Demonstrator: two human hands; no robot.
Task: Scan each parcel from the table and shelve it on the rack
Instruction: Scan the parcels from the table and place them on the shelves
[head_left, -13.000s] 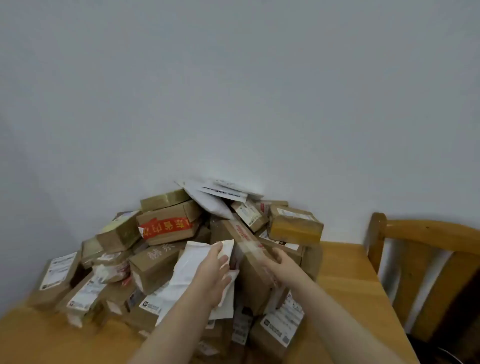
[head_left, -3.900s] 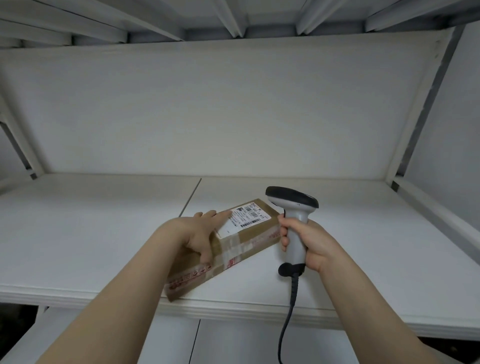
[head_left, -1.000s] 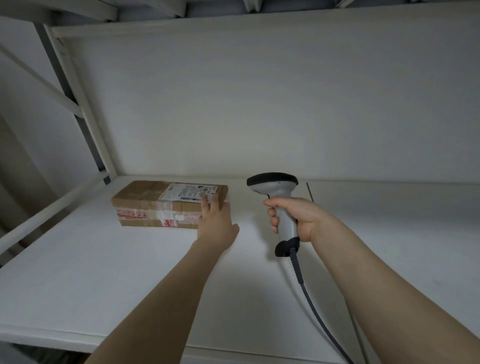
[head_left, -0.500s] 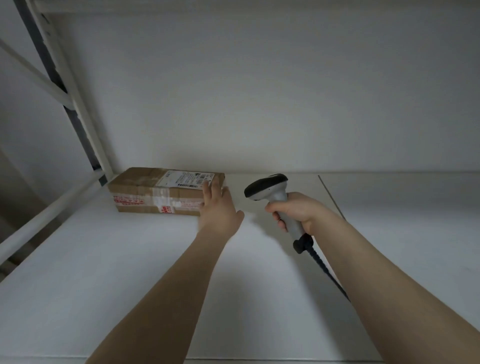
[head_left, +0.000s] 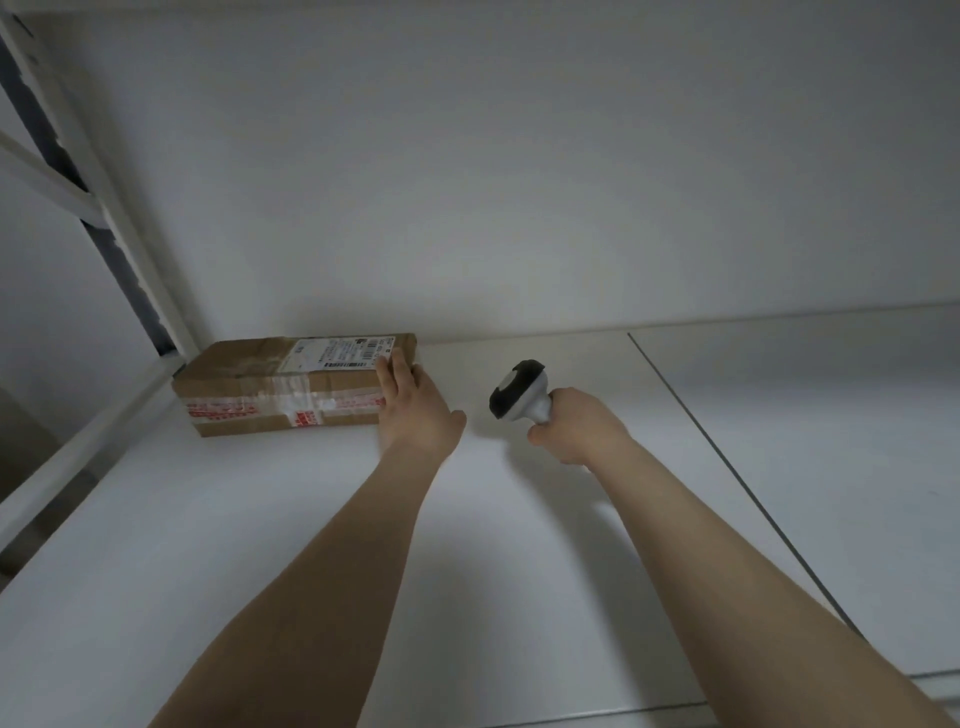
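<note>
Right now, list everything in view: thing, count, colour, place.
parcel: 1, brown cardboard, lying flat in the shelf's back left corner
label: 1, white, on the parcel's top, towards its right end
tape: strips, clear with red print, across the parcel's front face
shelf: 1, white, under the parcel
post: 1, white, upright, left of the parcel
back panel: 1, off-white, behind the shelf
scanner: 1, white with black head, right of the parcel
left grip: 1 hand, straight fingers resting on the parcel's right end
right grip: 1 hand, curled round the scanner's handle
</note>
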